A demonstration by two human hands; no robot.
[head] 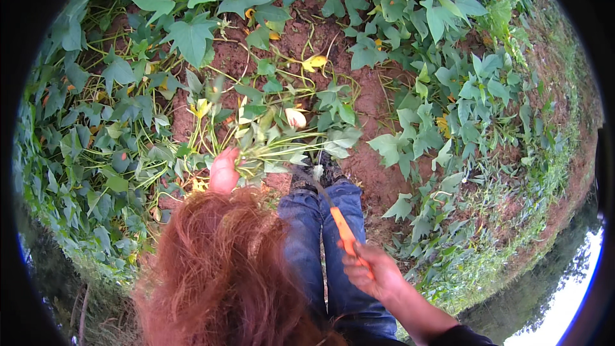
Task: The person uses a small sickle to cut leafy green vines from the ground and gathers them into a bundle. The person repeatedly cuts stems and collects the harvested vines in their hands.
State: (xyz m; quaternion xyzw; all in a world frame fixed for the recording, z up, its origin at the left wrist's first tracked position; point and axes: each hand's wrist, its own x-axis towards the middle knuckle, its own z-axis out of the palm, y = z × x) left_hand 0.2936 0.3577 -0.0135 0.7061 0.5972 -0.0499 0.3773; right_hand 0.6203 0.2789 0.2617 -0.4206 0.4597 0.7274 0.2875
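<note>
My left hand (224,171) grips a bunch of cut or gathered vine stems (269,151) with lobed green leaves, which look like sweet potato vines. The stems fan out to the right over my shoes. In my right hand (372,269) is a cutting tool with an orange handle (343,228). Its narrow blade (325,195) points up and left towards the bunch and is blurred, so its tip is hard to make out. A gap shows between blade and left hand. Loose reddish hair (226,269) hides my left forearm.
Leafy vines cover the ground at left (115,120) and right (456,101), with reddish-brown bare soil (370,139) between. My legs in blue jeans (341,250) stand below the bunch. A yellow leaf (314,62) lies ahead. Grass (543,211) borders the far right.
</note>
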